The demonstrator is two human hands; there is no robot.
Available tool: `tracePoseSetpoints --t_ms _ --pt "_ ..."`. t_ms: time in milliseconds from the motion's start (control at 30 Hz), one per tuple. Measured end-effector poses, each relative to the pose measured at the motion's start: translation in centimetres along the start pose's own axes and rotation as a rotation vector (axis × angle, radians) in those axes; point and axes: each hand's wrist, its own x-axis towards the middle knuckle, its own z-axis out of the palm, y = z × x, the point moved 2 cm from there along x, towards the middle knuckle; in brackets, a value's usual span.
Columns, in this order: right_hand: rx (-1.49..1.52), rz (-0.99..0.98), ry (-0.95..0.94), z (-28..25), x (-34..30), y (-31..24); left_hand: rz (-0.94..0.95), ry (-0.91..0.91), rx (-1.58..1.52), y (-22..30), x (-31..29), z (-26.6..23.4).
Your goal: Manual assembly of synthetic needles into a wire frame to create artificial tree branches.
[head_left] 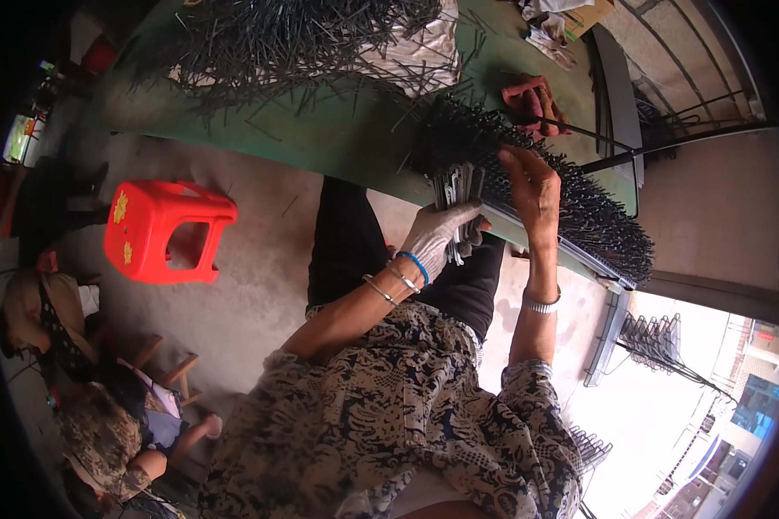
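Your patterned shirt (381,406) fills the lower centre. At mid-frame, your gloved left hand (437,229) grasps one bundle of metal strips (450,188), too many to count: thin, grey, glinting, long axis near vertical in frame, upper end toward the green table (346,143). Your bare right hand (537,186) bends over massed dark rods (606,216); whether it grips any, I cannot tell. One red stool (138,238) stands left.

small workshop, by look of it: green worktable (333,143) heaped with loose dark rods (294,30), densely packed black rods (601,212), bare floor (264,221), rack of bent black hooks (653,336), red plastic stool (147,229).
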Motion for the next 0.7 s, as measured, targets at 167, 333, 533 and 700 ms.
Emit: tracePoseSetpoints --t_ms 167,333,533,700 --pt "0.549 0.344 -0.395 -0.3 -1.6 -2.4 0.002 -0.030 0.170 0.6 -0.5 0.9" --pt "0.564 0.313 -0.344 -0.6 -1.8 -1.1 0.036 -0.103 0.222 0.7 -0.4 0.9" --pt "0.628 0.313 -0.291 -1.0 -2.0 -1.6 0.063 -0.076 0.229 0.3 -0.6 0.8" --pt "0.659 0.355 -0.239 -0.8 -2.4 -1.7 0.121 -0.048 0.190 0.3 -0.3 0.4"
